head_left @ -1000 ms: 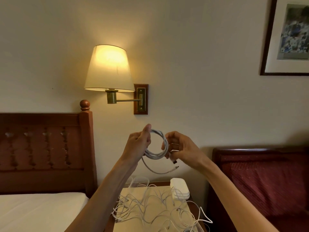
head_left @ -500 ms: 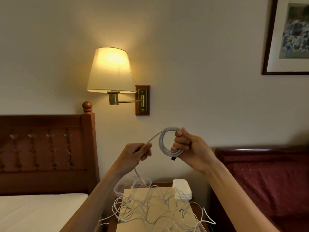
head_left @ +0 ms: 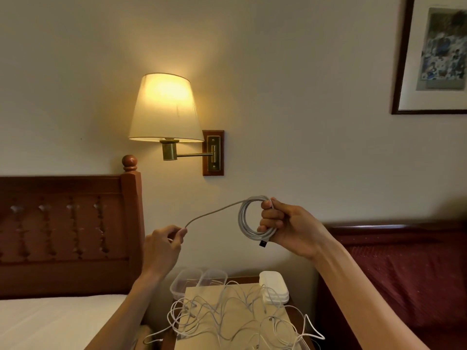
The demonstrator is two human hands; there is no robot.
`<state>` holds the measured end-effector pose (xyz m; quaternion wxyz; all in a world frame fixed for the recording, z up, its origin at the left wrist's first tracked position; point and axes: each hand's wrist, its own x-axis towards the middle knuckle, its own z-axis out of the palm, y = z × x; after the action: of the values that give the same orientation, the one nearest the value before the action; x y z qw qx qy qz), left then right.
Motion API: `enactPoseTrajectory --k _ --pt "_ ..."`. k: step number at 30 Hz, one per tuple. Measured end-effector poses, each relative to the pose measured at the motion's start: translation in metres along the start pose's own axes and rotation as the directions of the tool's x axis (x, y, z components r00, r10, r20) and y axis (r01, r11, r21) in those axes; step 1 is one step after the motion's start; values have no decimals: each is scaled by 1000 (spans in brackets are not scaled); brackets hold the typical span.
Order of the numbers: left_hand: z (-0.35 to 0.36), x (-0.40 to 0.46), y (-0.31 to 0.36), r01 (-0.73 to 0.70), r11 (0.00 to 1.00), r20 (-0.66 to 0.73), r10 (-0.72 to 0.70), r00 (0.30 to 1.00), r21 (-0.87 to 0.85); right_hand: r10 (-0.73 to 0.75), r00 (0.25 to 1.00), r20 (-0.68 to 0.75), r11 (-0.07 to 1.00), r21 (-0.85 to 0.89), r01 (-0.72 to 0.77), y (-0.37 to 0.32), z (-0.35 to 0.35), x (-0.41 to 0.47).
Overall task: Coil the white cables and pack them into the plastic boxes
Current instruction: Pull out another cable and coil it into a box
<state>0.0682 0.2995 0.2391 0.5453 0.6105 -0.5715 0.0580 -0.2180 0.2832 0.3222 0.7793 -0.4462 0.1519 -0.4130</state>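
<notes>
Both hands [head_left: 290, 227] have pulled the cable [head_left: 249, 218] taut.

A lit wall lamp [head_left: 165, 108] with a cream shade hangs on a brass arm from a wooden wall plate [head_left: 213, 152], casting a warm glow over the pale wall [head_left: 290, 72]. To its lower left stands a dark red wooden headboard [head_left: 63, 223] with carved openings and a round knob [head_left: 129, 161] on its corner post, and a white mattress [head_left: 55, 322] lies below it. At the upper right a dark-framed picture [head_left: 434, 54] with a wide white mat hangs, cut off by the edge. Low on the right sits a second bed's headboard [head_left: 404, 274], padded in deep red patterned fabric with a dark wood rail along its top.
</notes>
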Motion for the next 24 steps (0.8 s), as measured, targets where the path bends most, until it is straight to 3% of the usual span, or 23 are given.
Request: enactPoseTrajectory --k 2,3,4,5,7,8,9,11,13,15,16,18,20,24 --pt "4 -8 16 49 978 83 -66 994 201 -8 1000 -2 1000 -11 8 2 3 2" --pt "7 -13 23 21 936 243 -113 963 352 -15 1000 -11 999 -40 14 2 3 4" --pt "8 -19 32 -70 894 443 -150 884 442 -25 999 -25 995 -93 23 3 3 4" --pt "8 -24 42 -187 888 644 -147 751 420 -43 998 -40 985 -166 36 3 2 5" --pt "-1 -27 66 -294 942 884 -6 467 161 -89 994 -59 947 -315 66 4 1 7" --pt "-7 -26 77 -282 958 909 80 408 43 -105 993 -59 928 -364 76 4 1 6" --pt "-11 -23 83 -263 964 889 142 435 -25 -113 992 -54 920 -383 84 4 2 6" --pt "-12 -14 79 -198 979 790 157 593 -46 -124 992 -27 932 -348 107 2 4 3" --pt "-5 -10 64 -82 996 693 46 719 19 -136 991 15 953 -272 135 1 6 1" --pt "5 -15 56 183 983 613 -138 778 -10 -137 990 45 971 -193 143 0 8 0" --pt "8 -17 56 367 922 581 -232 780 -125 -129 990 51 978 -156 136 2 9 1" --pt "11 -17 62 656 615 581 -363 728 -438 -99 994 51 988 -114 104 7 11 2" --pt "14 -17 70 710 373 603 -375 704 -597 -66 997 32 991 -117 70 16 13 3" --pt "19 -22 94 742 225 672 -319 669 -632 -62 998 -13 979 -195 58 29 15 8"
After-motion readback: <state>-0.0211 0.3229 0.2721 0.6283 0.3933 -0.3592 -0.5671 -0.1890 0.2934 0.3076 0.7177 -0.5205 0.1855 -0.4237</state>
